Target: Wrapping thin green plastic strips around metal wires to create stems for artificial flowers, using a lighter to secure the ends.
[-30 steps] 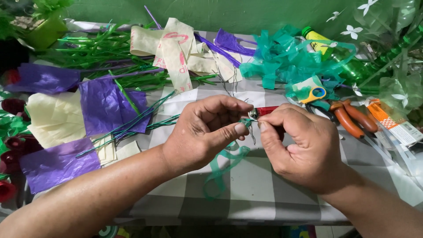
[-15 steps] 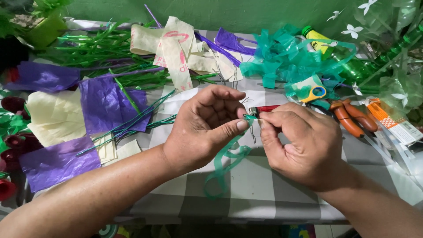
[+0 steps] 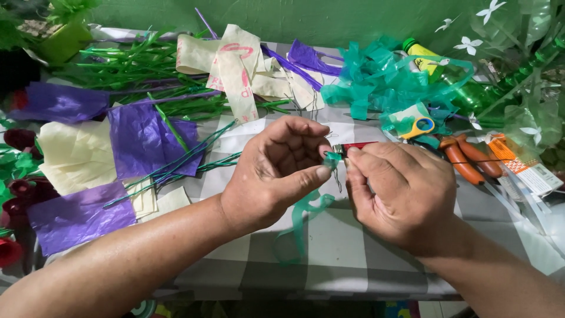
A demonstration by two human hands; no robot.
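Note:
My left hand [image 3: 276,171] pinches the top of a thin teal plastic strip [image 3: 303,215] between thumb and forefinger; the strip hangs down in a loose curl over the checked tablecloth [image 3: 347,259]. My right hand [image 3: 400,188] meets it fingertip to fingertip, gripping a thin wire [image 3: 336,176] where the strip wraps round it. A red lighter [image 3: 356,146] lies on the table just behind the fingertips.
Purple plastic sheets [image 3: 147,138] and cream sheets [image 3: 70,150] lie at left, with green wrapped stems [image 3: 176,159] across them. A heap of teal plastic [image 3: 376,82], scissors [image 3: 415,125], orange-handled pliers [image 3: 468,159] and green bottle pieces [image 3: 518,88] crowd the right.
My left fingers have opened slightly and rolled the teal strip at the wire's tip; the hanging tail has shifted. Both hands stay at the same spot.

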